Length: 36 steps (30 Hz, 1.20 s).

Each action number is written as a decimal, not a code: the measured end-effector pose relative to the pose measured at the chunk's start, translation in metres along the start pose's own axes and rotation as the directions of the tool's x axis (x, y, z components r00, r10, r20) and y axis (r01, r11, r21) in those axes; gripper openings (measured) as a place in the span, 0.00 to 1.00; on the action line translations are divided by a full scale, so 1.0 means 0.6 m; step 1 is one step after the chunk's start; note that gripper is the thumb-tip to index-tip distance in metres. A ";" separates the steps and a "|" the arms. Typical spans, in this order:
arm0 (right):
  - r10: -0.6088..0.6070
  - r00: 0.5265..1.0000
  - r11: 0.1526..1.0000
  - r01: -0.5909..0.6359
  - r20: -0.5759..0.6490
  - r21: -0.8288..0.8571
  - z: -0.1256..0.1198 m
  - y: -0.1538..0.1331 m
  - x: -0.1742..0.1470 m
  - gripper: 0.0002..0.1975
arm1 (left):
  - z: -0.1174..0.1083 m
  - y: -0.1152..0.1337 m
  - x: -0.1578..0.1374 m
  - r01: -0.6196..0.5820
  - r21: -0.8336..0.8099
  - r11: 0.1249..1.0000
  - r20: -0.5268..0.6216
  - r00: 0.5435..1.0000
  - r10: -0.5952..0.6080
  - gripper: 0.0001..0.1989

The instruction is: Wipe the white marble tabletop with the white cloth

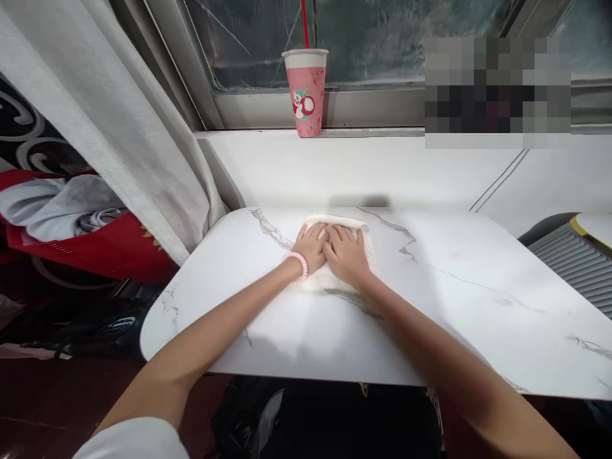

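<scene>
A cream-white cloth (326, 279), which looks folded, lies flat on the white marble-patterned table (229, 268) toward its far edge. My left hand (312, 247) rests palm down on the cloth's left part, fingers stretched forward, with a pink coil band (300, 266) around the wrist. Beside it, my right hand (348, 255) presses flat on the right part of the cloth, its fingers slightly spread. Both hands touch or nearly touch at the middle. The cloth directly beneath the palms is hidden.
A pink paper cup (306, 102) with a red straw stands on the window ledge behind the table. A pale curtain (138, 121) hangs at the left, near a red bag (95, 252) of clothes. A ribbed grey object (574, 264) sits at the right.
</scene>
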State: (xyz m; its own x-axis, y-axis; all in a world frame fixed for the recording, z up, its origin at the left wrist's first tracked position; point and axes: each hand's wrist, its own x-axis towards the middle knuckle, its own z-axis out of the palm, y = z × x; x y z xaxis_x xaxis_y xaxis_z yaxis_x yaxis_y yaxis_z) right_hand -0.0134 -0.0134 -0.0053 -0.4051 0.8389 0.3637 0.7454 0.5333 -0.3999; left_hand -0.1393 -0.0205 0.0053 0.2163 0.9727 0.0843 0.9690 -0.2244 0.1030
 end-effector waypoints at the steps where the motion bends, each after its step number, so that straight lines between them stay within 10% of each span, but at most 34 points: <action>1: -0.030 0.999 1.000 0.030 0.016 0.004 -0.007 -0.005 -0.019 0.21 | 0.000 0.012 -0.024 0.016 0.002 1.000 -0.002 1.000 -0.016 0.27; 9: -0.217 0.967 0.976 0.216 0.132 0.019 -0.075 -0.052 -0.204 0.23 | 0.013 0.105 -0.224 -0.049 0.060 0.997 -0.051 0.997 0.052 0.30; 14: -0.241 0.957 0.970 0.242 0.159 0.018 -0.113 -0.031 -0.267 0.23 | 0.015 0.158 -0.265 -0.159 0.025 0.987 -0.075 0.984 0.160 0.33; 23: -0.123 0.981 0.992 0.126 0.152 -0.013 -0.136 0.054 -0.235 0.24 | 0.006 0.194 -0.159 -0.221 -0.104 0.970 0.044 0.973 0.226 0.31; 36: -0.017 1.000 1.000 0.016 0.022 0.020 -0.052 0.129 0.026 0.20 | 0.026 0.063 0.104 -0.142 -0.097 0.985 -0.013 0.990 0.142 0.29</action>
State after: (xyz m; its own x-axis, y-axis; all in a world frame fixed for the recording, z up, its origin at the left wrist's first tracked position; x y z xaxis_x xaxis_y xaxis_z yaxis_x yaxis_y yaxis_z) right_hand 0.0542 0.0374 -0.0045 -0.4291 0.8320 0.3516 0.7280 0.5490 -0.4105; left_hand -0.0875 0.0327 -0.0012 0.3498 0.9302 0.1113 0.9121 -0.3652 0.1861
